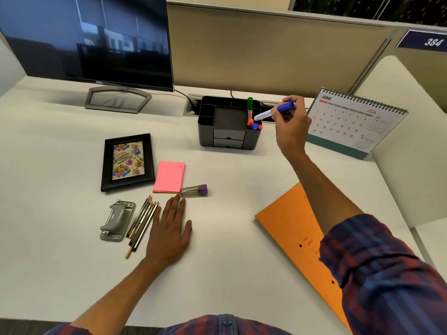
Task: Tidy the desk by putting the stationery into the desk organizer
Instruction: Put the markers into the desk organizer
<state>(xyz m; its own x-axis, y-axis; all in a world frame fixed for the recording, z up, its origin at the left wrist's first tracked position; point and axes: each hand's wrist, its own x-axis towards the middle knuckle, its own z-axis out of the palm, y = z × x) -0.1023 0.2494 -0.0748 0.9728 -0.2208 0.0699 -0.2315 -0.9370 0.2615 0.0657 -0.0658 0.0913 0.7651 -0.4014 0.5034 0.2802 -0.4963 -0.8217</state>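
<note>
At desk rear, black desk organizer [229, 123]: right-hand slot holds an upright green marker [249, 108] plus orange- and blue-topped items, kind unclear. Other compartments look dark; contents cannot be made out. Right hand [291, 124] pinches a blue marker [275, 111], white barrel, blue cap, tilted above the organizer's right edge. Left hand [169, 229] lies flat, fingers straight, beside the pencils [142, 221]. Pink sticky notes [169, 177] lie mid-desk.

You get bright, even overhead light and soft shadows on the white desk [72, 146]; the dark glossy monitor screen [84, 37] reflects the room, and edges bow.
</note>
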